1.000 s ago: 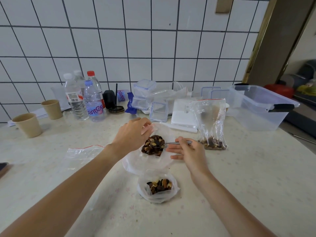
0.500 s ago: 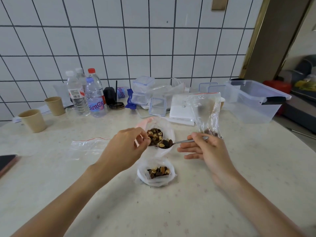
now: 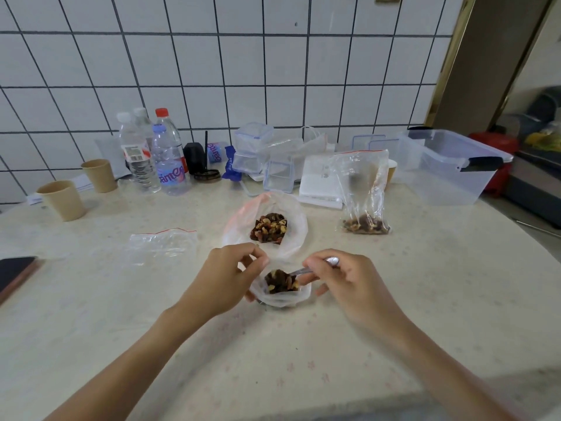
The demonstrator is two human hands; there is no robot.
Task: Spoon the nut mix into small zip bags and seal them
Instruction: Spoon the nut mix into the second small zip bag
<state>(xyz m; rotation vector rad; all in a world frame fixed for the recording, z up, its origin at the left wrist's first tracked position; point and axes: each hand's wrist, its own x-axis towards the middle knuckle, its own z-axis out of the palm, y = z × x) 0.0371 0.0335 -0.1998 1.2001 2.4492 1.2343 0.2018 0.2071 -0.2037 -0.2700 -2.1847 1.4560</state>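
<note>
A large thin plastic bag (image 3: 296, 226) lies open at the table's middle with a heap of nut mix (image 3: 270, 229) inside. Just in front of it stands a small zip bag (image 3: 285, 297), open at the top and holding some nuts. My left hand (image 3: 226, 276) pinches that small bag's left rim. My right hand (image 3: 346, 282) grips a metal spoon (image 3: 306, 270), whose bowl, loaded with nuts (image 3: 280, 282), sits over the small bag's mouth. An empty zip bag (image 3: 161, 244) lies flat to the left. Another zip bag (image 3: 364, 192) stands at the right with nuts at its bottom.
Water bottles (image 3: 151, 159), two paper cups (image 3: 62, 200) and small clear boxes (image 3: 277, 176) line the tiled wall. A big clear storage tub (image 3: 449, 168) stands at the back right. A dark phone (image 3: 15, 273) lies at the left edge.
Both hands came back toward me from the large bag. The loaded spoon moved from the heap to the small bag's mouth, and my left hand took hold of that bag's rim.
</note>
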